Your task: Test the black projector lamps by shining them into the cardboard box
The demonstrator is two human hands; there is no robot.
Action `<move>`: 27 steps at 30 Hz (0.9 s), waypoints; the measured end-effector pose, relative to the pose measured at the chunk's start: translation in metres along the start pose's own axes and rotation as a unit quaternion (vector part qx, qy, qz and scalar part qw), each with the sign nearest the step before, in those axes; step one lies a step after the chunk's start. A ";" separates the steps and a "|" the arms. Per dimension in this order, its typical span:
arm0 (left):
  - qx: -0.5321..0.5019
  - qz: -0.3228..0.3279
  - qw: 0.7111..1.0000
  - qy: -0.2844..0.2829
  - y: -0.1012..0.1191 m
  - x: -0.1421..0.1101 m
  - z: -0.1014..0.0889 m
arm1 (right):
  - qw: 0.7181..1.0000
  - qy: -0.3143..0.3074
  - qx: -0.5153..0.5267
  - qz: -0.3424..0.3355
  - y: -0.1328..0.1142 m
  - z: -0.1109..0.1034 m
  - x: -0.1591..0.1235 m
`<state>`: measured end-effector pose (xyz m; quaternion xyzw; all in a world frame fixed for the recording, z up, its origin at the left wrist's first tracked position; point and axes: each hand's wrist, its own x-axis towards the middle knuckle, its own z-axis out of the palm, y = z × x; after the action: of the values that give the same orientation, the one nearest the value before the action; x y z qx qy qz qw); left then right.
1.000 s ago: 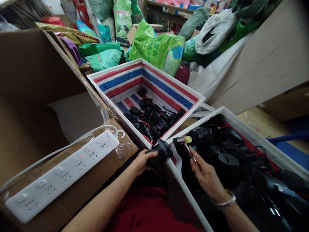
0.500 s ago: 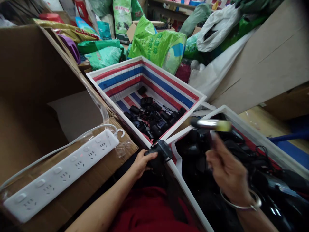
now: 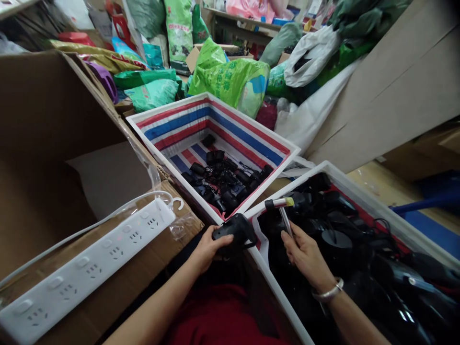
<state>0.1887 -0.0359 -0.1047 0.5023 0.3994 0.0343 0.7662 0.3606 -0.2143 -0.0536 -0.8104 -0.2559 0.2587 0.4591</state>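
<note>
My left hand [image 3: 208, 247] is closed around a black plastic housing [image 3: 235, 232], held at the near corner where the two white-rimmed bins meet. In my right hand [image 3: 305, 254] is a small hammer [image 3: 285, 215] with a metal handle, its head black at one end and yellow at the other. The hammer is to the right of the housing and apart from it, over the right bin [image 3: 325, 167], which is full of glossy black plastic parts [image 3: 336, 239]. Black cylindrical parts with thin wires [image 3: 226, 177] lie in the striped bin [image 3: 172, 143] ahead.
A white power strip [image 3: 89, 268] rests on a cardboard box at the left, beside a large open carton [image 3: 46, 120]. Green plastic bags [image 3: 230, 76] are heaped behind the striped bin. A large cardboard sheet [image 3: 388, 86] leans at the right.
My right hand has brought the hammer left and lower, closer to the housing. My left hand still holds the housing, which has tilted slightly. The camera view has shifted a little.
</note>
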 end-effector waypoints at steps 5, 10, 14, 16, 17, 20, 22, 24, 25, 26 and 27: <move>0.109 0.143 0.983 0.041 0.012 -0.021 0.004 | 0.995 -0.031 0.077 0.063 -0.001 0.011 -0.007; 0.191 0.251 0.946 0.075 0.019 -0.032 0.012 | 0.993 -0.037 0.090 0.060 -0.006 0.017 -0.012; 0.232 0.319 0.914 0.093 0.019 -0.034 0.014 | 0.994 -0.037 0.097 0.040 -0.011 0.021 -0.010; 0.258 0.353 0.894 0.095 0.019 -0.034 0.013 | 0.993 -0.039 0.105 0.037 -0.013 0.024 -0.009; 0.269 0.366 0.886 0.095 0.018 -0.034 0.013 | 0.992 -0.040 0.114 0.040 -0.015 0.026 -0.008; 0.284 0.384 0.874 0.088 0.016 -0.034 0.013 | 0.987 -0.037 0.147 0.055 -0.022 0.033 -0.003; 0.295 0.394 0.866 0.082 0.014 -0.033 0.013 | 0.985 -0.023 0.154 0.069 -0.028 0.037 0.000; 0.306 0.400 0.860 0.077 0.011 -0.034 0.012 | 0.986 -0.011 0.147 0.083 -0.033 0.039 0.003; 0.311 0.401 0.858 0.074 0.010 -0.034 0.012 | 0.986 -0.010 0.142 0.086 -0.034 0.039 0.004; 0.315 0.400 0.858 0.073 0.009 -0.034 0.012 | 0.987 -0.012 0.137 0.084 -0.036 0.039 0.005; 0.318 0.398 0.858 0.072 0.008 -0.034 0.011 | 0.988 -0.016 0.133 0.077 -0.036 0.039 0.005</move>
<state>0.1756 -0.0558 -0.0765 0.8305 0.2091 0.2438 0.4551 0.3324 -0.1711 -0.0399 -0.7553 -0.1629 0.3381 0.5373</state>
